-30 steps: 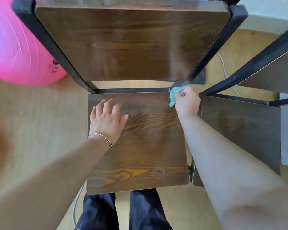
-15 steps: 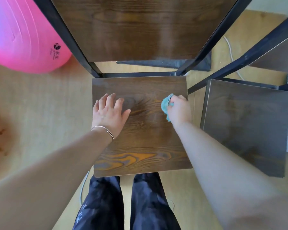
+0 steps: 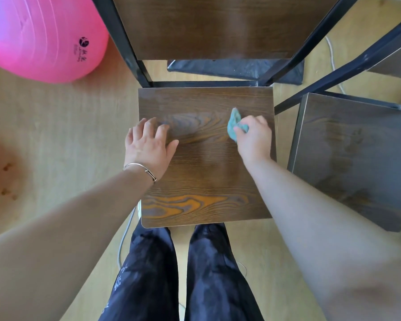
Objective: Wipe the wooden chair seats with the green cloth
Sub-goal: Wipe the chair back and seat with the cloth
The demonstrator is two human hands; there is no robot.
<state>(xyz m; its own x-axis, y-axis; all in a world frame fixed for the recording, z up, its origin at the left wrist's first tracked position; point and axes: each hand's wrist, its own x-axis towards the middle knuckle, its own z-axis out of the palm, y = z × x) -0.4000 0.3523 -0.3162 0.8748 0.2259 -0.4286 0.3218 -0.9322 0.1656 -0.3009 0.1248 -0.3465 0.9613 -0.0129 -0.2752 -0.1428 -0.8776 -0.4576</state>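
My right hand [image 3: 255, 142], pinching the green cloth [image 3: 233, 126], has swept nearer, wiping the right of the chair seat [image 3: 206, 181]; left hand [image 3: 148, 149] spread flat.

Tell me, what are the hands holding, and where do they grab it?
The right hand grips the bunched green cloth at its near end. The left hand holds nothing; it rests flat on the chair seat.

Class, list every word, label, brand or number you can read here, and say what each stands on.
No text reads clearly.
Big pink inflatable ball: round dark logo above small dark characters, too blurred to read.
Dark trousers: pale marks on one leg, too blurred to tell.
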